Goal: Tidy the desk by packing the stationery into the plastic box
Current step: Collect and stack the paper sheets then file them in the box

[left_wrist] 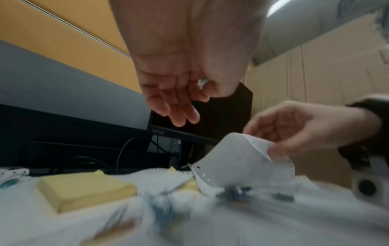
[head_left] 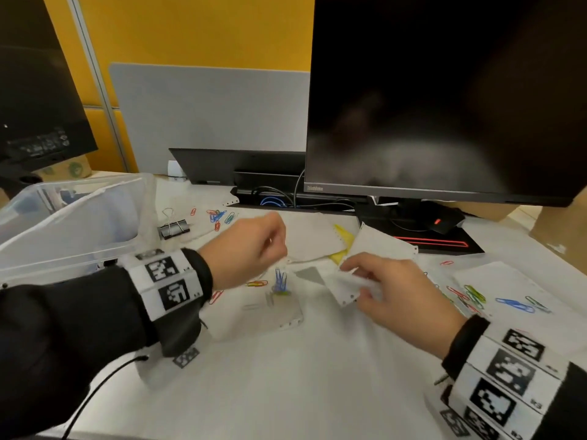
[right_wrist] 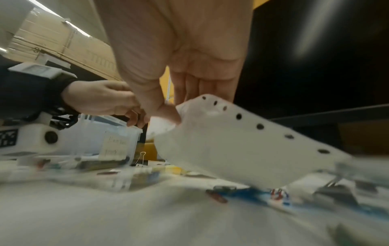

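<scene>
My right hand point(head_left: 352, 281) pinches a white sheet of perforated paper point(head_left: 344, 292) by its corner between thumb and fingers and holds it lifted off the desk; the sheet point(right_wrist: 242, 149) curls up in the right wrist view. My left hand point(head_left: 279, 249) hovers to its left with fingers hanging loosely point(left_wrist: 179, 113), and I see nothing in it. A blurred bunch of blue paper clips point(head_left: 280, 281) is just below it. The clear plastic box point(head_left: 73, 223) stands at the far left. A yellow sticky-note pad point(left_wrist: 84, 191) lies on the desk.
A black binder clip point(head_left: 174, 228) sits beside the box. Coloured paper clips lie scattered behind it point(head_left: 219, 215) and at the right point(head_left: 473, 295). More loose papers point(head_left: 314, 236) lie mid-desk. A large monitor point(head_left: 444, 90) and its stand rise at the back right.
</scene>
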The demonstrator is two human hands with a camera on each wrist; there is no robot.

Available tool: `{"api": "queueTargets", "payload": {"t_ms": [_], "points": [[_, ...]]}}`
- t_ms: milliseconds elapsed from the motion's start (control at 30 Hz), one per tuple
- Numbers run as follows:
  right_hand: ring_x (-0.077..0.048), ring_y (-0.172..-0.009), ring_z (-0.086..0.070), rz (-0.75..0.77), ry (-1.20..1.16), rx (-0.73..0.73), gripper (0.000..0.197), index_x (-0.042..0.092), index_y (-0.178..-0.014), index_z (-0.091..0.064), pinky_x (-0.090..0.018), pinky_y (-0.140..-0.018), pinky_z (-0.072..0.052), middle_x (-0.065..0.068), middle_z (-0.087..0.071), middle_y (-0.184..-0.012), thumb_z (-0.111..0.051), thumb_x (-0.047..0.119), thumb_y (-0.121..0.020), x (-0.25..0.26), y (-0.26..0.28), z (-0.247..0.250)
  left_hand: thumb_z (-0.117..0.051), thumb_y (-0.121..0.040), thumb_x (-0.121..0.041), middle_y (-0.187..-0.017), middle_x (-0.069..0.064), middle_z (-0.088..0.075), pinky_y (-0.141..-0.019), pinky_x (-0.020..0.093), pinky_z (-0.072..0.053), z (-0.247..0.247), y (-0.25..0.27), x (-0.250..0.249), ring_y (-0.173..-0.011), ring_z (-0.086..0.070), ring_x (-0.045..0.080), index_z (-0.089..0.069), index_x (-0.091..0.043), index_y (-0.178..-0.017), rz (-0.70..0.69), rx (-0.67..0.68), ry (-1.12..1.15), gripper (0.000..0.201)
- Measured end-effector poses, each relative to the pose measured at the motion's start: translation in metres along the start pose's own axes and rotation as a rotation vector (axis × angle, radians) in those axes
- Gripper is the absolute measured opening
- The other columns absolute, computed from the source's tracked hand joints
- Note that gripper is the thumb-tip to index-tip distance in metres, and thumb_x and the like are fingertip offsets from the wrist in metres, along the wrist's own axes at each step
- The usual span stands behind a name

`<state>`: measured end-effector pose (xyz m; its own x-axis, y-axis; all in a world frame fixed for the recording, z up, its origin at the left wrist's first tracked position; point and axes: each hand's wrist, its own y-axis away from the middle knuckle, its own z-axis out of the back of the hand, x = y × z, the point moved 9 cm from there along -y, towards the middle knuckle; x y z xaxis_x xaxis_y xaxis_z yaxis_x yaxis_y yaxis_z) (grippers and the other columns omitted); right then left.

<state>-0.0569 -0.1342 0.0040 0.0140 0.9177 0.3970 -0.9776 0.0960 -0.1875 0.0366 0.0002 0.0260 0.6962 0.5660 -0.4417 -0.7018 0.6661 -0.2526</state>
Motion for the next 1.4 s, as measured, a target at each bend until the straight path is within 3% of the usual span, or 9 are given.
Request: {"api": "queueTargets", "payload": {"t_ms": [133, 200, 300, 533, 700, 900, 1033, 1200, 1400], "points": [[-0.014, -0.091, -0.059, -0.010, -0.095, -0.164, 0.038, 0.030, -0.113, -0.057, -0.024, -0.079, -0.049, 0.009, -0.064, -0.095, -0.058, 0.010, -0.081, -0.005, -0.002, 0.029, -0.054, -0.090, -0.035, -0.091, -0.008, -0.064, -0.067, 0.012, -0.045, -0.011, -0.003, -0.003, -0.082, -0.059, 0.009, -0.059, -0.021, -0.096, -0.034, 0.216, -0.017, 0.016], [-0.012, -0.086, -0.057, -0.028, -0.159, -0.256, 0.038, 0.026, -0.114, -0.055, -0.007, -0.067, -0.043, 0.009, -0.062, -0.090, -0.058, 0.007, -0.080, -0.013, -0.003, 0.040, -0.065, -0.079, -0.047, -0.099, -0.008, -0.063, -0.075, 0.015, -0.045, -0.042, 0.011, 0.001, -0.086, -0.056, 0.008, -0.064, -0.022, -0.102, -0.089, 0.397, -0.185, 0.034], [-0.006, -0.083, -0.054, -0.093, -0.242, -0.322, 0.042, 0.026, -0.120, -0.047, -0.005, -0.054, -0.039, 0.008, -0.061, -0.093, -0.058, 0.009, -0.083, -0.028, -0.002, 0.045, -0.066, -0.075, -0.053, -0.115, -0.006, -0.055, -0.089, 0.023, -0.043, -0.077, 0.030, 0.018, -0.101, -0.052, 0.012, -0.058, -0.023, -0.114, -0.109, 0.535, -0.415, 0.050], [-0.002, -0.075, -0.053, -0.098, -0.345, -0.316, 0.045, 0.025, -0.122, -0.038, -0.007, -0.054, -0.041, 0.017, -0.051, -0.086, -0.056, 0.006, -0.086, -0.031, -0.004, 0.029, -0.055, -0.082, -0.030, -0.107, -0.004, -0.057, -0.083, 0.031, -0.047, -0.084, 0.022, 0.022, -0.100, -0.055, 0.019, -0.062, -0.017, -0.095, -0.122, 0.425, -0.429, 0.020], [0.004, -0.072, -0.050, -0.049, -0.328, -0.310, 0.043, 0.029, -0.121, -0.034, -0.007, -0.059, -0.039, 0.015, -0.049, -0.093, -0.052, 0.007, -0.088, -0.024, -0.009, 0.021, -0.055, -0.078, -0.022, -0.096, -0.007, -0.055, -0.070, 0.023, -0.041, -0.090, 0.018, 0.014, -0.091, -0.055, 0.016, -0.061, -0.018, -0.084, -0.136, 0.419, -0.418, 0.010], [-0.016, -0.081, -0.058, 0.037, -0.284, -0.369, 0.028, 0.031, -0.099, -0.039, -0.021, -0.066, -0.050, 0.007, -0.053, -0.098, -0.046, 0.005, -0.091, -0.018, -0.006, 0.024, -0.048, -0.084, -0.025, -0.110, 0.001, -0.053, -0.060, 0.024, -0.028, -0.094, 0.017, 0.010, -0.080, -0.041, 0.016, -0.055, -0.013, -0.094, -0.136, 0.439, -0.556, 0.017], [-0.008, -0.084, -0.048, 0.068, -0.213, -0.418, 0.025, 0.023, -0.091, -0.056, -0.005, -0.068, -0.037, 0.010, -0.050, -0.098, -0.042, 0.003, -0.091, -0.020, -0.007, 0.020, -0.047, -0.088, -0.025, -0.103, -0.003, -0.054, -0.066, 0.022, -0.031, -0.071, 0.005, 0.006, -0.081, -0.043, 0.013, -0.051, -0.018, -0.096, -0.110, 0.266, -0.413, 0.012], [0.000, -0.097, -0.039, -0.012, -0.174, -0.386, 0.031, 0.022, -0.116, -0.057, -0.003, -0.074, -0.037, 0.014, -0.042, -0.116, -0.045, 0.008, -0.092, -0.030, -0.009, 0.015, -0.059, -0.080, -0.048, -0.106, -0.011, -0.054, -0.081, 0.022, -0.043, -0.084, 0.013, 0.014, -0.097, -0.052, 0.009, -0.060, -0.027, -0.106, -0.102, 0.414, -0.370, 0.033], [0.005, -0.106, -0.033, -0.018, -0.223, -0.357, 0.049, 0.024, -0.135, -0.043, -0.005, -0.086, -0.033, 0.009, -0.035, -0.140, -0.051, 0.009, -0.089, -0.030, -0.011, 0.010, -0.058, -0.079, -0.022, -0.102, 0.001, -0.065, -0.065, 0.015, -0.037, -0.087, 0.007, 0.016, -0.083, -0.050, 0.012, -0.069, -0.015, -0.096, -0.080, 0.402, -0.371, 0.022]]}}
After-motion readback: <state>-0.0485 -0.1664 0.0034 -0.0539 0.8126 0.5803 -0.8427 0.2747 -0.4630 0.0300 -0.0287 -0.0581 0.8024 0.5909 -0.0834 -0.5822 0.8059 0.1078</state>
